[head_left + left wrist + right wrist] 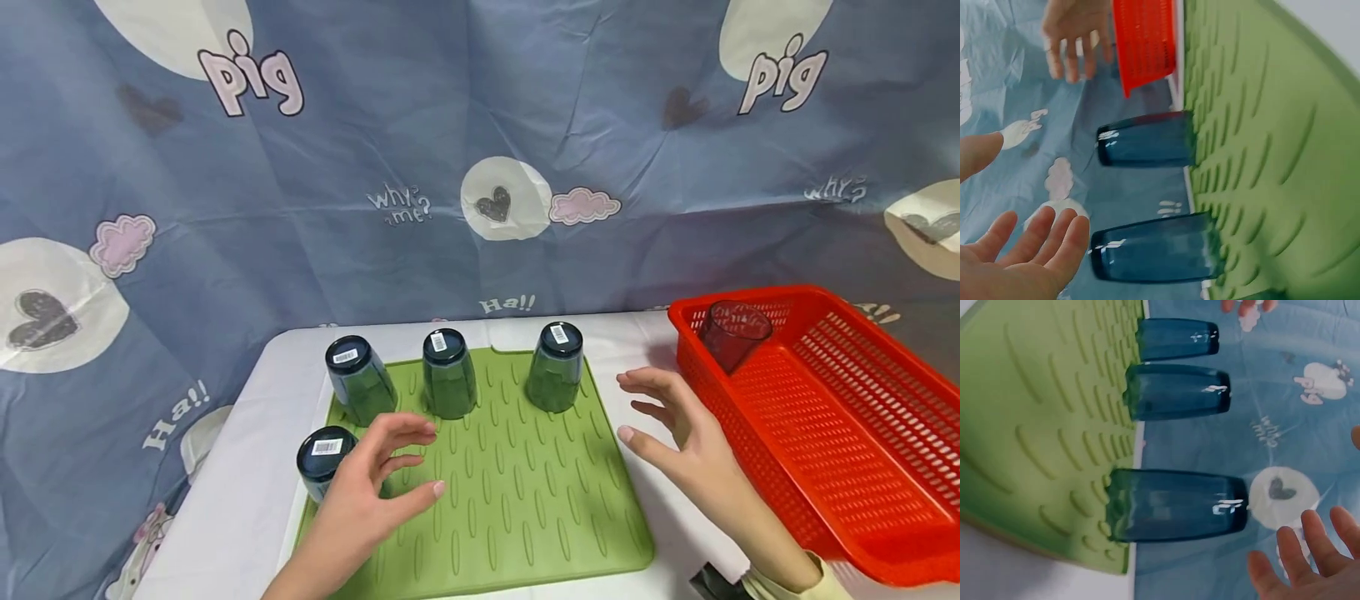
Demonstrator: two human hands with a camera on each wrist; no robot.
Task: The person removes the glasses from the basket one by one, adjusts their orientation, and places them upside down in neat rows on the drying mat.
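Several blue-tinted glasses stand upside down on a green ridged drying mat (517, 500). Three line its far side: a left glass (362, 383), a middle glass (450, 375) and a right glass (555, 368). Nearer, a front-left glass (324, 454) is partly hidden behind my left hand (367, 492), which hovers over the mat, fingers loosely bent and holding nothing. My right hand (686, 433) hangs between the mat and a red basket (787, 433), fingers spread and thumb apart, with nothing in it. Another glass (735, 333) leans in the basket's far left corner.
A white-covered table (225, 492) lies under the mat and basket. Behind it hangs a blue printed cloth (375, 267). The basket's raised rim stands close to my right forearm.
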